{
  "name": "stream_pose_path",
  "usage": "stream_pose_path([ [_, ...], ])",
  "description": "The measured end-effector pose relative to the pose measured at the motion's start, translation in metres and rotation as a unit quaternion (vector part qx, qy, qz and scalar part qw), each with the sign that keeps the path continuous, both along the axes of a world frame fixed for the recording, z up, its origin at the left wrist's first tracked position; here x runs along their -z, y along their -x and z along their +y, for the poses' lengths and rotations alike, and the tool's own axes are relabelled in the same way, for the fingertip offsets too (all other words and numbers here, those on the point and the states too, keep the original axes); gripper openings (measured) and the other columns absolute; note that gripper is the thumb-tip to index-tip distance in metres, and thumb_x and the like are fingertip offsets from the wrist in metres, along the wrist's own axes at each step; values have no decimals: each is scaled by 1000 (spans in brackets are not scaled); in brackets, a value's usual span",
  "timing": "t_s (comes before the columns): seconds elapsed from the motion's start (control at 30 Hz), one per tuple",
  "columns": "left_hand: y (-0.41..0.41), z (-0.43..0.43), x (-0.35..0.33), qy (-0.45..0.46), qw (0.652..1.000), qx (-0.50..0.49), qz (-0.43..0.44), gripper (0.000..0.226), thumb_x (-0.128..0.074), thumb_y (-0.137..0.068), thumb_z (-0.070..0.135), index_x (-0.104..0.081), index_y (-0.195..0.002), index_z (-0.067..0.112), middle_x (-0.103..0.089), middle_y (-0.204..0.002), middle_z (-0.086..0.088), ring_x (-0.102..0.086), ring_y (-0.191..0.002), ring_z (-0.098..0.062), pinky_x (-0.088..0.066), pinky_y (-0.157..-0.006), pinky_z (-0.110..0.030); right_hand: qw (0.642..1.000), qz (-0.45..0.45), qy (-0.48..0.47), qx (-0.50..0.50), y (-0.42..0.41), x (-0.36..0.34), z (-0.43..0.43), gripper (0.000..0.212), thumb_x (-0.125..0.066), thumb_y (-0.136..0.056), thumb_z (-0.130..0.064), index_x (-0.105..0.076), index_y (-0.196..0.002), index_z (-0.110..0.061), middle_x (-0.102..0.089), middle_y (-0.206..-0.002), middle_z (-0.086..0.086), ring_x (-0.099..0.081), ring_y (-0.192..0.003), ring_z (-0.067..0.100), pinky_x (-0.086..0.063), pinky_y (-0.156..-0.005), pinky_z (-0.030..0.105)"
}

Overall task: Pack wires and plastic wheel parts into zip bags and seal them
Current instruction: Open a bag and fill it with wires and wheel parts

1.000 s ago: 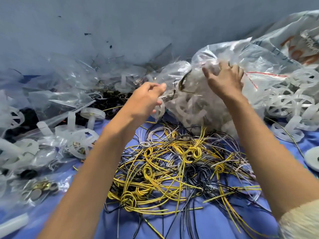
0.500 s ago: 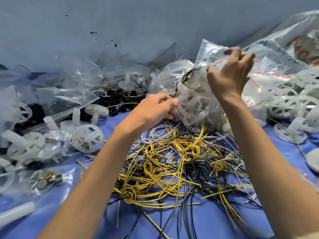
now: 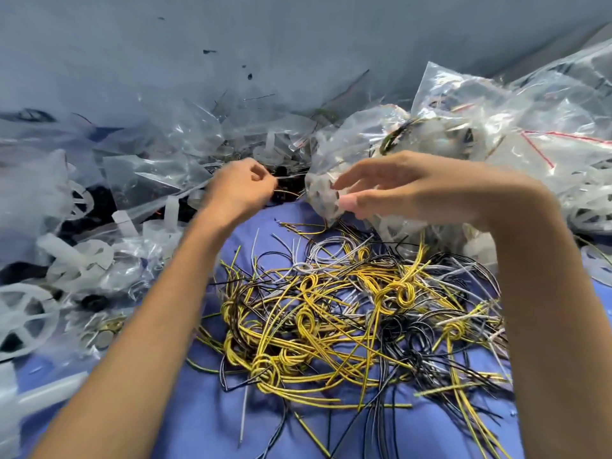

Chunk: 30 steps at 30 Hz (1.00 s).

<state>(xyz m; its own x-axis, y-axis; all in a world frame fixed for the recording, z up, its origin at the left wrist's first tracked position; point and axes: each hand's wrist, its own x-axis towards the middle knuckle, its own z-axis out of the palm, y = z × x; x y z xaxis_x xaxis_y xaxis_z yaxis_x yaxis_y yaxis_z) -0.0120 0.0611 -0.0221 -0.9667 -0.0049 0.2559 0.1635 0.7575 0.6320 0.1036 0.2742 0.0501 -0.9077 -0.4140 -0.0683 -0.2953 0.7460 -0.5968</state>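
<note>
The left hand (image 3: 241, 190) is curled, thumb against forefinger, over the clear zip bags (image 3: 159, 170) at the edge of the heap. Its grip looks like a pinch on something thin, but motion blur hides whether it holds anything. The right hand (image 3: 397, 190) has a wide, slack grip, fingers spread and holding nothing, just in front of a filled bag of plastic wheel parts (image 3: 334, 154), probably to steady or shift it. The wires (image 3: 347, 319), yellow, black and white, lie knotted in a loose pile between the forearms, not yet bagged. Loose plastic wheels (image 3: 26, 313) sit at the left. Everything rests on a blue cloth (image 3: 198, 409) against a scuffed grey-blue wall (image 3: 231, 44).
</note>
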Motion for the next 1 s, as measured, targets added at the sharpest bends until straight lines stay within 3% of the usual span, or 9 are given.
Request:
stream_pose_path([
  [0.13,47,-38,12,146,979,-141,-22,45,-55,-84,24,-52,-126,10,-50,-130,-24,-45,-122,-40,-39,-101,-43,1000,9,2,15,-5,-3,9,61,-50,-64,-64,-60,-115,-33,-70,-104,-12,-64,-98,2,-46,-98,35],
  [0.23,61,-53,22,238,953,-166,-83,39,-53,-85,19,-54,-121,3,-53,-126,-27,-49,-118,-44,-41,-95,-45,1000,-4,8,25,-6,-4,12,61,-51,-64,-64,-59,-117,-33,-70,-105,-10,-64,-99,4,-46,-99,37],
  [0.4,67,-53,13,233,955,-172,-62,30,-56,-84,10,-67,-113,10,-59,-120,-23,-55,-112,-42,-47,-93,-46,999,-1,-8,45,-2,-1,14,55,-51,-71,-63,-58,-118,-35,-71,-101,-8,-64,-100,8,-46,-98,38],
  [0.57,41,-36,-28,139,966,-174,131,25,-55,-87,20,-73,-104,13,-67,-106,-23,-60,-101,-43,-50,-87,-45,997,39,30,62,4,3,11,31,-57,-85,-48,-64,-108,-29,-72,-90,-6,-65,-89,7,-49,-78,27],
  [0.7,0,-1,-61,13,971,-90,219,29,-59,-85,40,-74,-92,17,-73,-90,-6,-67,-88,-19,-47,-78,-25,995,-7,92,41,13,16,-3,31,-57,-89,-39,-64,-111,-19,-72,-100,-2,-68,-89,6,-55,-81,26],
  [0.77,-22,22,-67,-95,977,-39,187,23,-63,-84,39,-69,-78,18,-67,-72,1,-60,-63,-3,-42,-62,-18,990,-43,133,36,18,27,-14,31,-56,-91,-33,-61,-116,-15,-70,-105,2,-68,-93,11,-55,-84,28],
  [0.83,-47,43,-66,-218,970,67,88,19,-66,-86,26,-60,-70,19,-57,-64,4,-49,-50,2,-39,-52,-15,974,-61,214,41,21,35,-25,24,-55,-93,-25,-61,-112,-12,-70,-101,3,-69,-90,15,-54,-82,28],
  [0.9,-65,54,-62,-263,952,158,3,16,-65,-88,14,-60,-73,18,-57,-70,-2,-51,-60,-6,-42,-59,-18,955,-51,285,56,24,39,-32,14,-51,-96,-13,-63,-101,-8,-70,-85,2,-69,-74,11,-55,-71,21],
  [1.0,-75,51,-60,-223,951,212,-28,5,-61,-90,12,-66,-87,11,-63,-84,-11,-53,-73,-14,-43,-67,-22,938,-18,336,86,27,38,-33,17,-46,-97,-3,-62,-92,0,-66,-69,5,-66,-54,7,-55,-60,20],
])
